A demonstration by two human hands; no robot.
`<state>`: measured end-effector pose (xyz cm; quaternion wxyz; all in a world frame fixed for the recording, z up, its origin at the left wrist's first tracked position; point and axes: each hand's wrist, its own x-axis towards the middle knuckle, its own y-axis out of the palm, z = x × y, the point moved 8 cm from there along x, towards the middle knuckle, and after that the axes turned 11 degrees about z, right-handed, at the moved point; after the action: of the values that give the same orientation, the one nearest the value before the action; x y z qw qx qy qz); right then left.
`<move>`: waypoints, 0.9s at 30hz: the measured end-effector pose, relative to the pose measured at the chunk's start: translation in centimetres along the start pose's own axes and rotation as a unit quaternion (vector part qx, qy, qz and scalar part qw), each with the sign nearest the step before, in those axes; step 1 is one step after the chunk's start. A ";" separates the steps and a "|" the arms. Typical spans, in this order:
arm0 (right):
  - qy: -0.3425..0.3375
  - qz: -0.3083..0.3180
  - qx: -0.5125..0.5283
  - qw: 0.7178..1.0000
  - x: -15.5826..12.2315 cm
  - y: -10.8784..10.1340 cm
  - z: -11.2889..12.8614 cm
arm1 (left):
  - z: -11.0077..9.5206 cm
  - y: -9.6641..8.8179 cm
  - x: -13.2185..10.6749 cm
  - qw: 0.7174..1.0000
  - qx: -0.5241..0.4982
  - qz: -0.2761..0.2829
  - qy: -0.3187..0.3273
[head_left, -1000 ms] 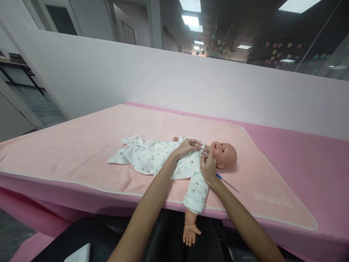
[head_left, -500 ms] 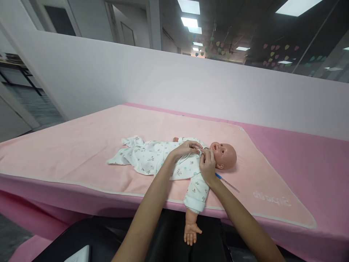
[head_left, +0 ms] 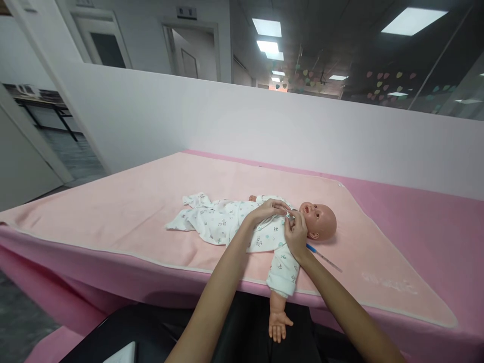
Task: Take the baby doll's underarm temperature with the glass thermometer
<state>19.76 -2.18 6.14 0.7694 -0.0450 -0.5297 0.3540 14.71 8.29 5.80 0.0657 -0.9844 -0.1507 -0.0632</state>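
Observation:
A baby doll [head_left: 318,222] lies on its back with its head to the right, dressed in a white printed baby outfit [head_left: 219,222]. My left hand [head_left: 270,210] reaches over the chest, its fingers bent and pinched at the neckline. Close beside it, my right hand [head_left: 297,233] is closed with its fingertips at the same neckline, just below the doll's chin. The fingertips of both hands nearly meet, and the bit of cloth between them is mostly hidden. One doll arm [head_left: 278,312] hangs over the table's near edge.
A thin stick with a blue end [head_left: 323,257], perhaps a thermometer, lies beside the doll's shoulder. Under the doll is a peach mat [head_left: 132,201] on a pink-covered table [head_left: 434,217]. A white partition [head_left: 302,131] rises behind. A white flat object [head_left: 123,353] shows at bottom left.
The whole scene has shifted a little right and down in view as the head moved. Both hands stay at the neckline, with only slight finger movement.

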 end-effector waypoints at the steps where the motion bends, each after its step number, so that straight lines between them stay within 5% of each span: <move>1: -0.005 -0.004 0.000 1.000 0.0 0.0 0.0 | 0.0 -0.1 0.0 1.000 0.008 -0.006 0.003; 13: -0.025 -0.010 -0.008 1.000 0.2 0.1 0.1 | -0.2 -0.5 -0.4 0.998 0.042 -0.036 0.010; 18: -0.091 0.033 -0.023 0.995 0.2 0.3 1.3 | -1.1 -1.3 -2.9 0.978 0.143 -0.139 0.054; 23: -0.216 0.153 -0.104 0.959 0.9 3.0 3.0 | -2.3 1.0 -6.9 0.869 0.444 -0.192 0.105; 27: -0.224 0.152 -0.150 0.951 1.8 4.1 3.0 | -2.0 1.5 -9.1 0.765 0.565 -0.293 0.097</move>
<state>15.51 1.03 7.05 0.5526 -0.1596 -0.7219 0.3847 6.32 3.93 6.33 0.6026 -0.6657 -0.4332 -0.0776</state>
